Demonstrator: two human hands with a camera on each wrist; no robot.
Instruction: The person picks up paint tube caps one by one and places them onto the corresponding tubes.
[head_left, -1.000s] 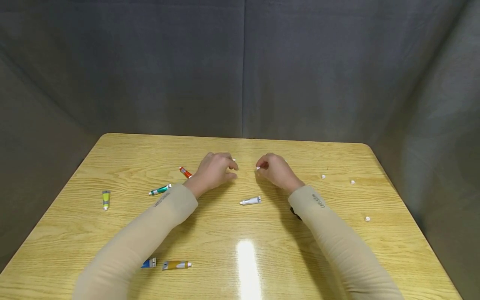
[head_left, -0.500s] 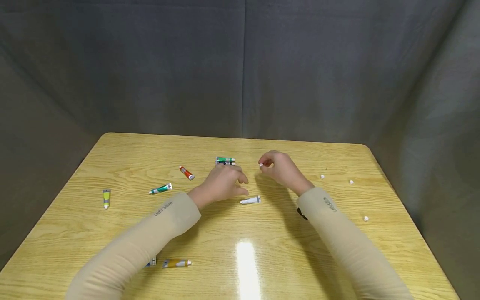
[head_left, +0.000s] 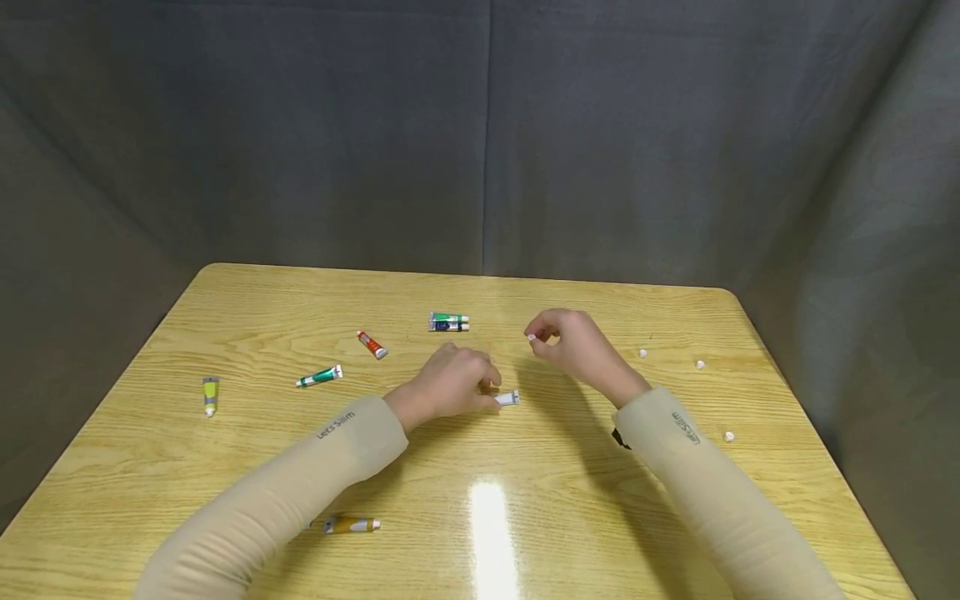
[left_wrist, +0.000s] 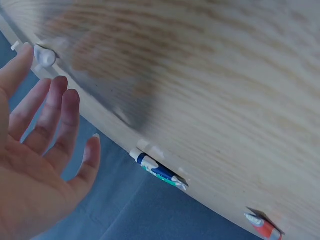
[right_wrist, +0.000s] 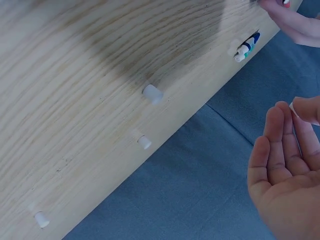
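My left hand (head_left: 456,382) is over a small white paint tube (head_left: 507,398) on the table, thumb and fingertips right at its left end. In the left wrist view the fingers (left_wrist: 70,107) are spread and slightly bent, apart from the thumb, with the white tube (left_wrist: 46,56) close to their tips. To the right, raised over the table, my right hand (head_left: 579,348) pinches a small white cap (head_left: 532,337) between thumb and fingertips. Only a sliver of that cap (right_wrist: 293,108) shows in the right wrist view.
Green and navy tubes (head_left: 448,322) lie side by side at the back. Red (head_left: 372,344), green (head_left: 319,377) and yellow-green tubes (head_left: 210,396) lie leftward, an ochre tube (head_left: 352,525) in front. White caps (head_left: 700,364) stand at right. A dark curtain (head_left: 480,142) hangs behind the table.
My left hand has come forward from the green and navy tubes to the white tube, uncovering that pair. The right hand, still pinching the cap, has shifted slightly right.
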